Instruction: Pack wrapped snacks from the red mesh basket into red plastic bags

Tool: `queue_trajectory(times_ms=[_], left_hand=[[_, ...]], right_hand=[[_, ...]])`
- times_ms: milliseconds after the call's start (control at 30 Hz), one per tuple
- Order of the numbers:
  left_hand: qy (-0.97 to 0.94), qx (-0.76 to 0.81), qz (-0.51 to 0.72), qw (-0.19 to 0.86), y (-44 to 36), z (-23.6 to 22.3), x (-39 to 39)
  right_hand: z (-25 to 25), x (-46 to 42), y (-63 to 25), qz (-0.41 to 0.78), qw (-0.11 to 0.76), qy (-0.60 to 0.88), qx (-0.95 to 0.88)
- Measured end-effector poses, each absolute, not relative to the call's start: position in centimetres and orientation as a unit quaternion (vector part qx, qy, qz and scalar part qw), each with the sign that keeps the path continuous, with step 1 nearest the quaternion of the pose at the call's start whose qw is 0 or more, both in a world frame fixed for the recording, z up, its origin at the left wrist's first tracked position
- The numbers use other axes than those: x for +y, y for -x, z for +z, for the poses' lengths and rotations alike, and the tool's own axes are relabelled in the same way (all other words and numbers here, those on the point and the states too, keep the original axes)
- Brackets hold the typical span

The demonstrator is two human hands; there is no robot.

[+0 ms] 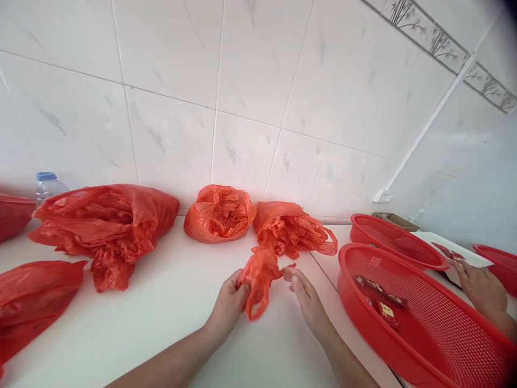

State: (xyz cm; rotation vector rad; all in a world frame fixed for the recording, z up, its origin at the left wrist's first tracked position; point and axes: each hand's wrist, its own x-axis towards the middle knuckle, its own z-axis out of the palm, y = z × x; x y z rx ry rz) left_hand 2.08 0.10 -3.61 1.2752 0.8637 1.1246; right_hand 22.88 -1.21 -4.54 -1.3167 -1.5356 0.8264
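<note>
My left hand [231,302] is closed on a crumpled red plastic bag [260,272], with one handle loop hanging down beside the fingers. On the other side, my right hand [304,296] pinches a thin end of the same bag between thumb and fingers. The held bag reaches back to a larger red bag [297,223] stuffed with more crumpled bags; I cannot tell whether it is fully out of it. Left of that sits a round red bag [220,215], its mouth open on crumpled red plastic.
A big heap of red bags [113,221] and a filled red bag [36,302] lie left, near a blue-capped bottle [49,186]. At right, a red basket [355,312] holds small packets [385,310]; another basket [396,237] stands behind. Another person's hand [484,291] reaches over a white tray [456,250].
</note>
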Motion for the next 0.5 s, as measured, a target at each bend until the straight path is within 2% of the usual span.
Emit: queue_trajectory(times_ms=[133,300,500], left_hand=[[-0.487,0.323,0.496,0.642,-4.8,-2.9,0.2],[-0.431,0.315,0.501,0.681,-4.9,-4.0,1.2],[-0.391,0.352,0.551,0.648,-2.4,-4.8,3.9]], right_hand=[[-2.8,-0.1,-20.8,0.399,0.446,0.46,-0.656],[-3.1,2.4,-20.5,0.292,0.476,0.539,-0.631],[-4.5,2.0,-22.8,0.175,0.535,0.585,-0.584]])
